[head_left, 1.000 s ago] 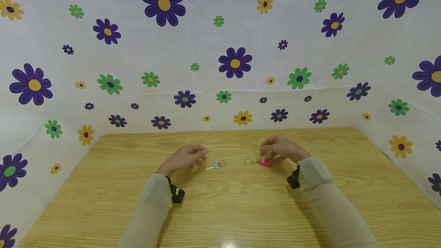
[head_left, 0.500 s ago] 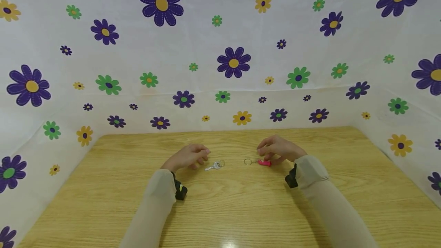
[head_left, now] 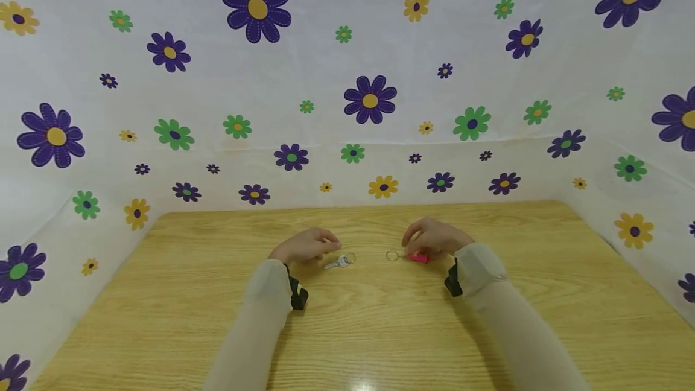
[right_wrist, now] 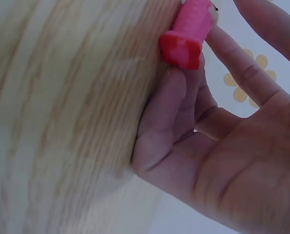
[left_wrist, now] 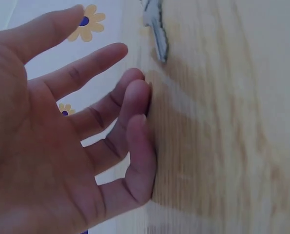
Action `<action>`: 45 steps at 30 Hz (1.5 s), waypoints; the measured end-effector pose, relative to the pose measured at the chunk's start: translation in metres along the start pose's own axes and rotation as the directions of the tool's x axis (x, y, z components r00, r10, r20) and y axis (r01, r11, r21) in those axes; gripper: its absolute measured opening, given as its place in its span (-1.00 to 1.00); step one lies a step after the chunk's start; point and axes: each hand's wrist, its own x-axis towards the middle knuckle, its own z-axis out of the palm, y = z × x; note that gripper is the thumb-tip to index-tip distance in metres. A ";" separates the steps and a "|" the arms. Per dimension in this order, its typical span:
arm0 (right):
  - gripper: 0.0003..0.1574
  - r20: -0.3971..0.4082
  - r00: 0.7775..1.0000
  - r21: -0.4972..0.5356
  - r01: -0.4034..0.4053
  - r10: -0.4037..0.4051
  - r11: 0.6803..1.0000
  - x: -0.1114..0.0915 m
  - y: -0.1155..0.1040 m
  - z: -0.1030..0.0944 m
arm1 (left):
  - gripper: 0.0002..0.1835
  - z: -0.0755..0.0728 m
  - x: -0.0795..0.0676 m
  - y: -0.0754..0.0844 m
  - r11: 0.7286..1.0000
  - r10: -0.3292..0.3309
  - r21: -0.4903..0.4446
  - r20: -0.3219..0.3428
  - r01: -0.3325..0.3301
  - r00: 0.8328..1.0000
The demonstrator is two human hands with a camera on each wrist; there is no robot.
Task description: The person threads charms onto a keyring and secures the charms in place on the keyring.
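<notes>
A silver key (head_left: 338, 262) with a small ring lies on the wooden table, left of the middle. My left hand (head_left: 306, 245) is just behind and left of it, holding nothing. In the left wrist view, the key (left_wrist: 157, 31) lies beyond the loosely bent fingers (left_wrist: 141, 146), apart from them. Further right, a pink keychain figure (head_left: 418, 257) with a chain and metal ring (head_left: 392, 255) rests on the table. My right hand (head_left: 437, 236) is over and behind it, fingers relaxed. The right wrist view shows the pink figure's red base (right_wrist: 181, 49) close by a bent finger; whether they touch, I cannot tell.
The wooden tabletop (head_left: 358, 324) spreads around both hands. A white cloth (head_left: 304, 65) printed with purple, green and yellow flowers hangs behind the table and along both sides. Black cameras are strapped to both wrists.
My left hand has moved right, closer to the key. My right hand has shifted slightly left over the pink keychain. Both items stay in place on the table.
</notes>
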 end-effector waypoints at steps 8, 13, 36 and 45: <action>-0.89 -0.044 0.999 -0.083 -0.017 0.014 0.996 0.004 -0.004 0.007 | -0.75 0.006 0.000 0.009 0.998 -0.037 0.056 -0.051 0.040 0.998; -0.91 -0.063 0.998 -0.110 -0.033 0.026 0.993 0.004 -0.007 0.010 | -0.80 0.011 0.003 0.010 0.990 -0.061 0.118 -0.087 0.071 0.994; -0.88 -0.099 0.995 -0.230 -0.007 -0.016 0.973 0.001 -0.005 0.015 | -0.79 0.030 0.008 0.018 0.965 -0.132 0.195 -0.219 0.176 0.967; -0.88 -0.083 0.996 -0.077 -0.041 0.034 0.996 -0.003 -0.015 0.012 | -0.81 0.026 0.000 0.014 0.991 -0.075 0.088 -0.222 0.096 0.972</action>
